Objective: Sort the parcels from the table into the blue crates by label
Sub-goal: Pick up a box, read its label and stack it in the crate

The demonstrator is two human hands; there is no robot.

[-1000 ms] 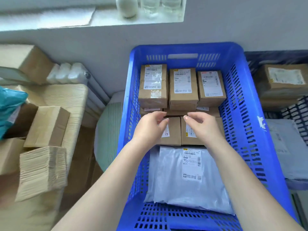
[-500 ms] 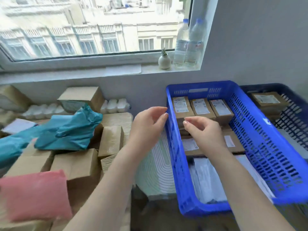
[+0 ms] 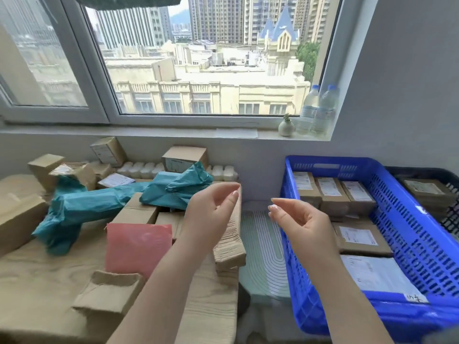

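Note:
My left hand [image 3: 211,209] hovers above the right edge of the wooden table [image 3: 37,281], fingers loosely curled and holding nothing. My right hand [image 3: 300,219] floats in the gap between table and blue crate [image 3: 407,234], also relaxed and holding nothing. The crate holds several brown boxes [image 3: 330,192] with white labels and a grey mailer bag [image 3: 377,274] at its near end. On the table lie a pink mailer [image 3: 136,247], teal bags [image 3: 99,202] and several cardboard boxes [image 3: 139,212].
A second, darker crate [image 3: 447,219] with a labelled box stands at the far right. A white radiator [image 3: 173,170] runs along the wall under the window sill, where two water bottles [image 3: 318,110] and a small vase stand. A pale rug [image 3: 260,244] lies between table and crate.
Both hands have left the blue crate and swung left toward the table, holding nothing. The view has lifted and turned left, showing the window and more of the table.

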